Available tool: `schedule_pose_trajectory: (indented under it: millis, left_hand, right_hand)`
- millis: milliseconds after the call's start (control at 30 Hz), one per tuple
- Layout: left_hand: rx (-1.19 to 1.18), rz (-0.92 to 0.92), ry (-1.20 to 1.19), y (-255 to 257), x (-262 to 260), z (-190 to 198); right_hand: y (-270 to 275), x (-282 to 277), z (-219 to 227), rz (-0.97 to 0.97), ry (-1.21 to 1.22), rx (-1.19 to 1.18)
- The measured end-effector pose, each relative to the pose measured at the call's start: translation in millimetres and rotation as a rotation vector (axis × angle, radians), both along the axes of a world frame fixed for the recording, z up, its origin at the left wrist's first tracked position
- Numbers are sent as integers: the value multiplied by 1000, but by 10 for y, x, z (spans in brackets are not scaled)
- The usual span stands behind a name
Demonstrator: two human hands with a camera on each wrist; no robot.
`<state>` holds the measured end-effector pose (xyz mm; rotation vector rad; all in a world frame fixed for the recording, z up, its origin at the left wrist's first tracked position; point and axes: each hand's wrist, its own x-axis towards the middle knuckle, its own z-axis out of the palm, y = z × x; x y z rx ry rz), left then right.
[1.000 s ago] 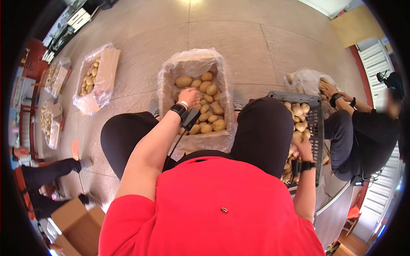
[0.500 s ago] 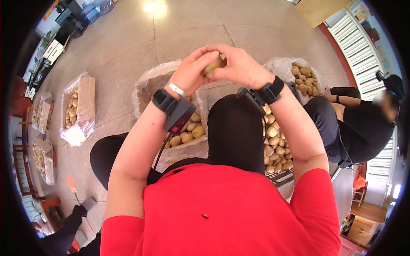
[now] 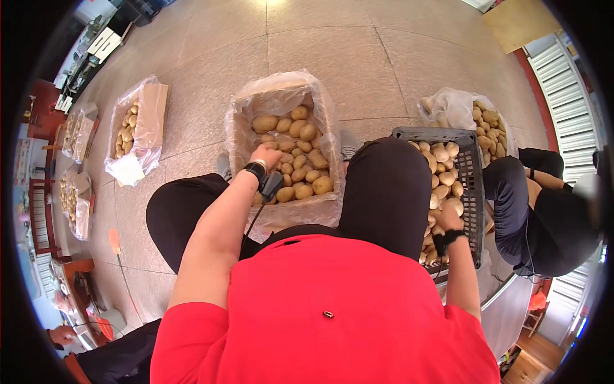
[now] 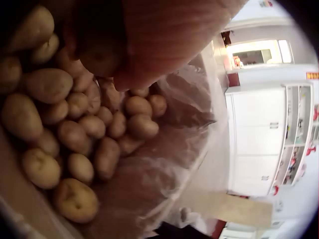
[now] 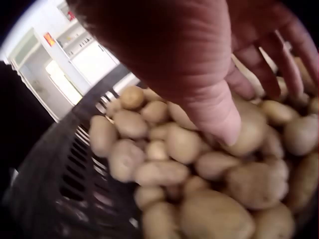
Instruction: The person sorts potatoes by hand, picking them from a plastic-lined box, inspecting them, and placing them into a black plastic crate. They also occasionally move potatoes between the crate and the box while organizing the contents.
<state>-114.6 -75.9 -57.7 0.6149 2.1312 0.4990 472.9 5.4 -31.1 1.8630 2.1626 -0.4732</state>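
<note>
My left hand point(image 3: 265, 155) is low in a plastic-lined cardboard box point(image 3: 329, 128) of potatoes point(image 3: 299, 130). In the left wrist view its fingers and thumb pinch a shaded potato point(image 4: 102, 57) above the others. To the right, my right hand point(image 3: 450, 219) reaches into a black plastic crate point(image 3: 473, 192) of potatoes. Up close, its thumb touches a large potato point(image 5: 249, 130), while the other fingers point(image 5: 286, 64) spread out loosely over the pile beyond. The palm hides part of that potato.
My knees flank the lined box, and the crate stands outside the right knee. Another bag-lined container of potatoes point(image 3: 491, 128) lies beyond the crate, beside a seated person point(image 3: 550, 217). Several more lined boxes point(image 3: 150, 115) of potatoes stand on the floor at left.
Half a second ago both hands were raised together around a potato in front of me. They have since parted: the left down into the box, the right down into the crate.
</note>
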Motion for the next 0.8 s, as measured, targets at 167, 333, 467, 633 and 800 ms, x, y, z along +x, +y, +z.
schedule_pose_trajectory:
  millis: [167, 333, 467, 633, 800]
  left_hand:
    - [-159, -249, 300, -234, 118, 32]
    - [-250, -335, 464, -346, 140, 146]
    - [-315, -457, 513, -381, 155, 241]
    - [-301, -370, 505, -386, 133, 50]
    - [-320, -644, 603, -488, 122, -159]
  right_hand:
    - [-697, 360, -150, -340, -175, -104]
    - [-776, 452, -202, -414, -300, -265]
    - [-732, 306, -52, -363, -336, -398]
    - [-768, 523, -172, -392, -493, -422]
    - [-785, 685, -248, -298, -507, -318]
